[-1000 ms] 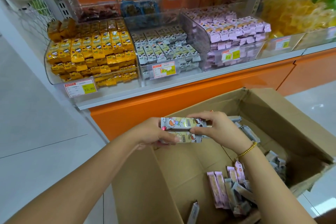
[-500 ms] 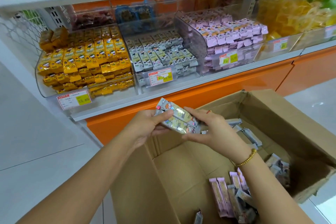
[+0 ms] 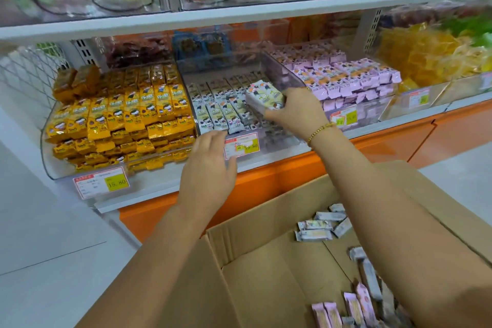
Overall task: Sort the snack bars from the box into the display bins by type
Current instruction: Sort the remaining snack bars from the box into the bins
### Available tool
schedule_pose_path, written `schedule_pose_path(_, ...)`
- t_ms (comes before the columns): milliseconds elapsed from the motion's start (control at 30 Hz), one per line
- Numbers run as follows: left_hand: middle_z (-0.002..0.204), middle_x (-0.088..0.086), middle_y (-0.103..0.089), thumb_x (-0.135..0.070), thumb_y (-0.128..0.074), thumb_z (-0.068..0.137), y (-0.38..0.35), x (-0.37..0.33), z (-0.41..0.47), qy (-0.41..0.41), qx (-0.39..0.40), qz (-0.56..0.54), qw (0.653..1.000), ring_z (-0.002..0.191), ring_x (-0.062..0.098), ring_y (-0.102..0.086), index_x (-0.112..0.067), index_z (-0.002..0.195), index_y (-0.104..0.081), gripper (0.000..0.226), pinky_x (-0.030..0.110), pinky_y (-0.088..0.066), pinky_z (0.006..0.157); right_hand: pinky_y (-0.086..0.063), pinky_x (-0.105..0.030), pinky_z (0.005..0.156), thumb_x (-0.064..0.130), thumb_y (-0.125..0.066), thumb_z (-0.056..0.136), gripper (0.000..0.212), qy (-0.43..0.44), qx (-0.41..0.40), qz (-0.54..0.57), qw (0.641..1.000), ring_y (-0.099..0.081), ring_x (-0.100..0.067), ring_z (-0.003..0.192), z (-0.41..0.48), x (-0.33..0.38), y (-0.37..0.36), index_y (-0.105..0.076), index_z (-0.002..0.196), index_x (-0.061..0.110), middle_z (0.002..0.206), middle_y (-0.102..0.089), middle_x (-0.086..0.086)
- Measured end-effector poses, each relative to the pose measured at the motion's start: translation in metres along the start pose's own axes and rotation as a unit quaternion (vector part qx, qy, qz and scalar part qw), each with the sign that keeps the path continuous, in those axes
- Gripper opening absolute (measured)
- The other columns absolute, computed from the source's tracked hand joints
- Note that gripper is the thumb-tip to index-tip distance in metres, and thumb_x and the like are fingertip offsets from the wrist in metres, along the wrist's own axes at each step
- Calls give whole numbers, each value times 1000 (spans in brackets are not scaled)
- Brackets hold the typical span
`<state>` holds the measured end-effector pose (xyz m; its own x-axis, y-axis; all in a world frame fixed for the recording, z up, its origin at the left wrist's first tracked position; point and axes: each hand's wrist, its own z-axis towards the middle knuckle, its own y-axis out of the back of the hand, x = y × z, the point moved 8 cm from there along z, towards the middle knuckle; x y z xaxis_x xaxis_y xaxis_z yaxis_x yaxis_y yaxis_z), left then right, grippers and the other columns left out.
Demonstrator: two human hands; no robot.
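My right hand [image 3: 295,110] grips a small stack of white-grey snack bars [image 3: 265,96] and holds it over the right part of the middle clear bin [image 3: 266,141], which is filled with the same white-grey bars [image 3: 221,110]. My left hand [image 3: 209,165] hovers with spread fingers and nothing in it, just in front of that bin's price tag [image 3: 241,146]. The cardboard box [image 3: 266,269] stands open below, with grey bars [image 3: 319,225] at its far side and pink bars [image 3: 354,306] at the near right.
A bin of yellow bars [image 3: 119,120] stands left of the middle bin, a bin of pink bars [image 3: 346,80] right of it, and yellow loose snacks [image 3: 426,58] farther right. A white upper shelf [image 3: 239,13] overhangs. Orange base panel [image 3: 266,184] and pale floor lie below.
Both hands rose from above the box to the shelf. The right hand carried the stack of white-grey bars up to the middle bin; the left hand let go and now is empty.
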<state>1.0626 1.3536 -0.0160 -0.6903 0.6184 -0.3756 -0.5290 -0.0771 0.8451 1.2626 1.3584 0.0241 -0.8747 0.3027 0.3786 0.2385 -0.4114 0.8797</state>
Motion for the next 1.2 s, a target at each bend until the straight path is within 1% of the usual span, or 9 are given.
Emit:
schedule_pose_path(200,142,4,-42,-24,-50,95,-14,3,0,-14,40,43,998,136,22,-29,-12,142,-39,50,34,-22,115,-31,-27,43,65,-49,87,57,-58,147,-94,983,-40,-18,48,51,0,-47,-39,59,16,53,-42,-5)
schedule_pose_path(300,144,2,-39,-25,-49,95,-13,5,0,-18,49,24,998,136,19,-28,-14,143,-37,51,31,-24,113,-48,-33,63,54,-51,92,54,-50,168,-13,984,-58,-25,72,52,-2,-62,-63,89,2,80,-62,-13)
schedule_pose_path(433,144,4,-41,-22,-51,95,-11,4,-8,-27,52,1,998,134,19,-34,-11,142,-40,49,31,-30,109,-37,-32,66,32,-39,102,43,12,96,61,993,-50,-27,69,27,1,-51,-59,79,1,69,-56,-12)
schedule_pose_path(533,131,4,-52,-21,-52,95,-11,1,-26,-28,48,-26,998,121,19,-48,-12,130,-53,37,29,-38,97,-45,-36,72,22,-49,96,29,85,-61,106,989,-61,-30,85,-11,0,-21,-67,89,1,85,-68,-14)
schedule_pose_path(600,119,4,-58,-20,-52,94,-20,-1,-43,-36,83,-28,996,110,20,-54,-13,120,-59,28,28,-39,88,-42,-35,66,25,-54,92,28,126,-79,123,981,-58,-25,74,-47,-6,-19,-64,76,3,75,-64,-10)
schedule_pose_path(767,115,2,-58,-21,-49,96,-72,-8,-115,-63,248,-19,967,97,16,-55,-15,120,-59,26,29,-42,82,-32,-28,62,29,-56,94,29,157,207,-2,966,-48,-15,65,-152,-46,-100,-55,69,14,62,-50,6)
schedule_pose_path(900,132,-1,-49,-27,-47,97,-112,-1,-187,-71,370,16,926,117,14,-49,-19,131,-49,35,23,-36,93,-46,-31,74,28,-65,85,13,92,405,-23,909,-63,-21,84,-249,-118,-180,-68,87,15,88,-69,-3)
schedule_pose_path(1000,142,1,-41,-29,-48,97,-122,13,-221,-68,431,60,898,129,15,-41,-17,139,-42,44,22,-29,103,-41,-25,83,14,-69,82,29,81,532,5,843,-60,-19,98,-318,-136,-225,-67,111,12,112,-66,-4)
schedule_pose_path(1200,151,0,-34,-24,-50,97,-125,23,-230,-69,439,58,894,143,10,-22,-15,142,-39,47,14,-15,109,-37,-31,97,9,-62,88,44,181,636,-40,749,-49,-29,122,-396,-112,-301,-56,132,12,132,-54,-13)
